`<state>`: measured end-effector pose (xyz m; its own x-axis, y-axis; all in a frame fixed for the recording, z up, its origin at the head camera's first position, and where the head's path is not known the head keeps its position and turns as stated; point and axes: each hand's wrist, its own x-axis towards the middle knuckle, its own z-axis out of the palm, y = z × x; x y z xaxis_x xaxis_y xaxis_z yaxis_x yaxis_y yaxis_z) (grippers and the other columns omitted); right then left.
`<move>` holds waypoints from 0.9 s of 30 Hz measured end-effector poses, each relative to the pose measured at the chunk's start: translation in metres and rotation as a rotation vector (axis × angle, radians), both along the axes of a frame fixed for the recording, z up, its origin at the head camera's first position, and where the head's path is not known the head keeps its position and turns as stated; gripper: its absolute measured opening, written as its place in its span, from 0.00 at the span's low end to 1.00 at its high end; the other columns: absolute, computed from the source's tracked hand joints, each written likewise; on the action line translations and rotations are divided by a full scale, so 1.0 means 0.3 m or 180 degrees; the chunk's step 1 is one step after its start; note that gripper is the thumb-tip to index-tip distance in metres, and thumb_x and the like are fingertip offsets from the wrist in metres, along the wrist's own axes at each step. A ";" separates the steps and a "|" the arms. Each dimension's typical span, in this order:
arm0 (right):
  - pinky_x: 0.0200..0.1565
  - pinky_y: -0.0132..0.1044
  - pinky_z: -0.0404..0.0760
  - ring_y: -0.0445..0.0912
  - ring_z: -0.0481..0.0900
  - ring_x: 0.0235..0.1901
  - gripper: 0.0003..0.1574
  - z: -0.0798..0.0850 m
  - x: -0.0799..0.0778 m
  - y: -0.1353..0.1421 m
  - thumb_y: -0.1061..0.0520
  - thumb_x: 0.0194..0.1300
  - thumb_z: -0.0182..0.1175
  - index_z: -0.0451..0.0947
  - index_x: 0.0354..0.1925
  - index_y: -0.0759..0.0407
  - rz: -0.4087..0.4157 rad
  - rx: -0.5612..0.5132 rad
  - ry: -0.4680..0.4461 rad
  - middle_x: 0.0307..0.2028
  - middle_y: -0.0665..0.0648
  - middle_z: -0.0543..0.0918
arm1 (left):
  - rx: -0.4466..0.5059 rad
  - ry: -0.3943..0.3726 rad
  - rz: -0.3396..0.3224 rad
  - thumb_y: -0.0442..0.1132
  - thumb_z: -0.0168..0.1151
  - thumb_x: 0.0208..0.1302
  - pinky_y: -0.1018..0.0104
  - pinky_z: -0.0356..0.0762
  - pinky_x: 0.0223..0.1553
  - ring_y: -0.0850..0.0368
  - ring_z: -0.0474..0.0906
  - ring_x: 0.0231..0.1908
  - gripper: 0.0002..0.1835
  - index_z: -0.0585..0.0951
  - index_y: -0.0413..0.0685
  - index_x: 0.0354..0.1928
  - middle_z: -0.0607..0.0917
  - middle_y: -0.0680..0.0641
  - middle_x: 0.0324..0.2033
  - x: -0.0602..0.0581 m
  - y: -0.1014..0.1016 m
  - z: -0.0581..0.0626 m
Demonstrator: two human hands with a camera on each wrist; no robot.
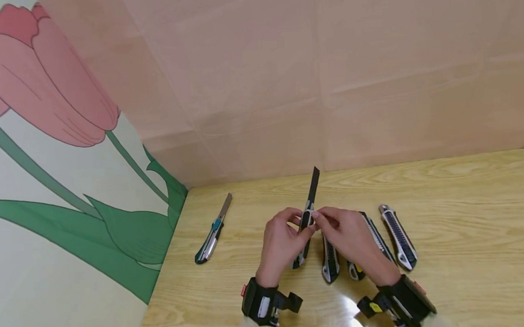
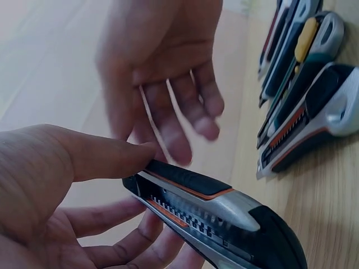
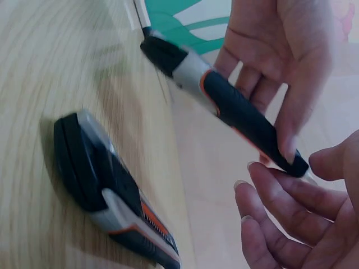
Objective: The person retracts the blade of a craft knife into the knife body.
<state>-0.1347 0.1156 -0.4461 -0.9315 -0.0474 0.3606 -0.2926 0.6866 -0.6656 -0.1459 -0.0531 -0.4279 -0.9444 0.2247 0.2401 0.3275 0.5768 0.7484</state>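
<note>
In the head view, a utility knife point(image 1: 307, 219) with a long dark blade point(image 1: 314, 183) extended points away from me. My left hand point(image 1: 279, 239) grips its handle, thumb along one side and fingers on the other. My right hand point(image 1: 347, 233) has its thumb and index finger at the knife's nose, where the blade comes out; its other fingers hang loosely. The left wrist view shows the grey, black and orange handle point(image 2: 224, 204) under my left thumb point(image 2: 112, 157). In the right wrist view, the nose lies at my right fingertips point(image 3: 275, 174).
A teal and silver utility knife point(image 1: 210, 240), blade out, lies at the left of the wooden table point(image 1: 469, 222). Several more lie at the right, including a grey and black one point(image 1: 331, 263) and another point(image 1: 399, 238) farther right. A pinkish cloth point(image 1: 329, 81) hangs behind.
</note>
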 end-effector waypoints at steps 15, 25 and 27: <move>0.27 0.39 0.78 0.45 0.78 0.26 0.20 0.009 -0.007 0.005 0.45 0.75 0.51 0.83 0.43 0.56 0.0034 -0.0400 -0.0124 0.32 0.53 0.86 | -0.0050 0.0004 0.0138 0.50 0.70 0.56 0.76 0.69 0.17 0.66 0.73 0.17 0.18 0.78 0.50 0.43 0.80 0.51 0.34 0.018 0.056 -0.009; 0.21 0.35 0.72 0.47 0.73 0.23 0.21 0.016 -0.007 0.020 0.43 0.76 0.48 0.81 0.43 0.55 -0.0012 -0.0550 -0.0208 0.28 0.53 0.82 | 0.0177 -0.0276 -0.0045 0.53 0.66 0.61 0.75 0.73 0.19 0.65 0.76 0.21 0.17 0.78 0.53 0.45 0.81 0.55 0.33 0.015 0.061 -0.019; 0.20 0.34 0.70 0.47 0.72 0.23 0.21 0.022 -0.005 0.028 0.44 0.76 0.48 0.81 0.43 0.56 -0.0026 -0.0587 -0.0196 0.27 0.53 0.81 | 0.0223 -0.0440 -0.0108 0.57 0.64 0.62 0.74 0.75 0.21 0.64 0.78 0.23 0.16 0.80 0.54 0.42 0.82 0.57 0.32 0.013 0.062 -0.020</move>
<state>-0.1362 0.1241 -0.4394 -0.9522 0.0219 0.3047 -0.2423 0.5535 -0.7968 -0.1421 -0.0346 -0.4337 -0.9616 0.2445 0.1245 0.2370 0.5118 0.8257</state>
